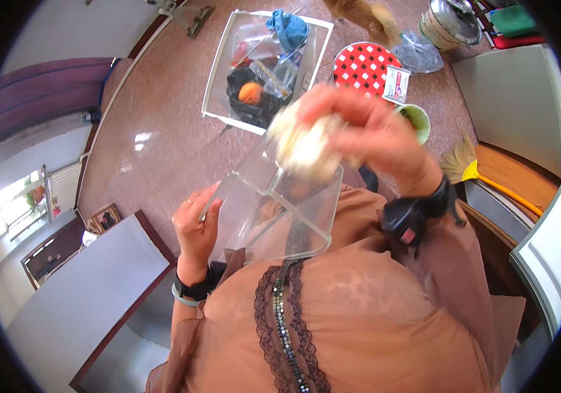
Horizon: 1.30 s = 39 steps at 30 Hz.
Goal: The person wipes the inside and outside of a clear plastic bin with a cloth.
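My left hand (197,223) grips the rim of a clear plastic box (265,216) with an inner divider, held tilted in front of my torso. Over the far end of this box my right hand (379,132) holds a crumpled whitish cloth or wad (305,142). Both the hand and the wad are motion-blurred, so the wad's exact material cannot be told. Whether the wad touches the box wall is also unclear. Each wrist bears a black strap, the right one with a dark device on it.
On the floor ahead, a white-rimmed bin (219,64) holds a blue cloth (288,29), an orange ball-like item (250,93) and plastic packaging. Beside it are a red checkered round stool (359,66), a green container (420,123), an animal (366,17) and a yellow-handled broom (501,189).
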Each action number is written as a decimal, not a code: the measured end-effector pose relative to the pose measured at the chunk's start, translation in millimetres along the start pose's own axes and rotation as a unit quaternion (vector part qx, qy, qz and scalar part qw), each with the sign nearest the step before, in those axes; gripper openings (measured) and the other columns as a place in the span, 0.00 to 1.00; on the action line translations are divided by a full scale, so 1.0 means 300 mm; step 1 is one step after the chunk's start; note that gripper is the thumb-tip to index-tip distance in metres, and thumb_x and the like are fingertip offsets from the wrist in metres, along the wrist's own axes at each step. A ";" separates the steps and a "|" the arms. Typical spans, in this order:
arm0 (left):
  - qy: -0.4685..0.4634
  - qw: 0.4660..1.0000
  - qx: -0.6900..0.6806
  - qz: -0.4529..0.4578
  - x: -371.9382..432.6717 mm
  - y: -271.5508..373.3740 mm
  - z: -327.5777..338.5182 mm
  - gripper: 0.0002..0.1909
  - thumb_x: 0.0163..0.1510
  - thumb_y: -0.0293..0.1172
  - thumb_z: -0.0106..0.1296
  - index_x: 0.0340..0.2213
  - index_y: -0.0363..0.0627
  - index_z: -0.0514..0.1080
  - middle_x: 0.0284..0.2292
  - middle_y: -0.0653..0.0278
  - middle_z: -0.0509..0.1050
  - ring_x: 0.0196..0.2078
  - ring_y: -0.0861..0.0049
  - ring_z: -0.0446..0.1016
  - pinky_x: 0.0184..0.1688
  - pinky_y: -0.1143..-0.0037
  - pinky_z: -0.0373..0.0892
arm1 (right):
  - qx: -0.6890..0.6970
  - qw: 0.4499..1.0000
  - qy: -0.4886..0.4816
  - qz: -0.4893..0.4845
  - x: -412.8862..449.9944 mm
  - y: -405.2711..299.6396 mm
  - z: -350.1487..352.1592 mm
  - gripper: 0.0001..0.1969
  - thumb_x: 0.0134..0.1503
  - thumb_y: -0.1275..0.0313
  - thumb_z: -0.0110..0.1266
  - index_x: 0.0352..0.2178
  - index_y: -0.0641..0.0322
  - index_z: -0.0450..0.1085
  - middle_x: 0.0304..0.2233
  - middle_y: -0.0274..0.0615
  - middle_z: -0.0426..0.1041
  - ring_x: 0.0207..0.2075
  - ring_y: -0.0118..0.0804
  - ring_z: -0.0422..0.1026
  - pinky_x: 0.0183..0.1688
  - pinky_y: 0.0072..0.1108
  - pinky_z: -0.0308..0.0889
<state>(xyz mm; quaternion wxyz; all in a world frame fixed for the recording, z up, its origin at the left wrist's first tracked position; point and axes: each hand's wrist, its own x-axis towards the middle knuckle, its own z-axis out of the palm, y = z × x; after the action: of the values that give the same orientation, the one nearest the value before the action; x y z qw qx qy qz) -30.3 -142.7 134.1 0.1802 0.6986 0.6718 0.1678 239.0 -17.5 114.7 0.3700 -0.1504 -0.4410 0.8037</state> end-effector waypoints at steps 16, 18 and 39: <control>0.031 0.999 -0.008 -0.014 -0.018 -0.025 0.010 0.08 0.48 0.29 0.51 0.29 0.36 0.71 0.23 0.56 0.72 0.24 0.67 0.70 0.26 0.78 0.64 | -0.053 0.998 0.022 -0.031 -0.074 -0.015 -0.051 0.09 0.41 0.78 0.49 0.29 0.63 0.68 0.31 0.36 0.64 0.37 0.28 0.63 0.41 0.17 0.57; 0.044 0.999 -0.018 -0.007 -0.017 -0.029 0.013 0.08 0.48 0.29 0.51 0.28 0.37 0.71 0.23 0.55 0.72 0.24 0.67 0.70 0.26 0.78 0.64 | -0.163 0.985 -0.041 -0.024 -0.043 0.024 0.008 0.10 0.42 0.77 0.49 0.30 0.62 0.69 0.30 0.37 0.64 0.36 0.29 0.63 0.41 0.17 0.57; 0.239 0.875 -0.420 -0.031 0.435 -0.091 -0.087 0.13 0.56 0.37 0.37 0.28 0.39 0.65 0.24 0.56 0.74 0.23 0.76 0.73 0.24 0.82 0.66 | -0.327 0.825 0.009 -0.461 0.455 -0.408 0.225 0.12 0.48 0.80 0.47 0.36 0.63 0.66 0.37 0.40 0.68 0.36 0.30 0.68 0.37 0.17 0.63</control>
<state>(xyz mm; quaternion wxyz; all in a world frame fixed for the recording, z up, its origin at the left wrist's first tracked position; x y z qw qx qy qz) -61.5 -10.7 143.0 0.2958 0.4748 0.5817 0.5905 164.3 82.7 264.8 0.6308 -0.0492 -0.6924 0.3467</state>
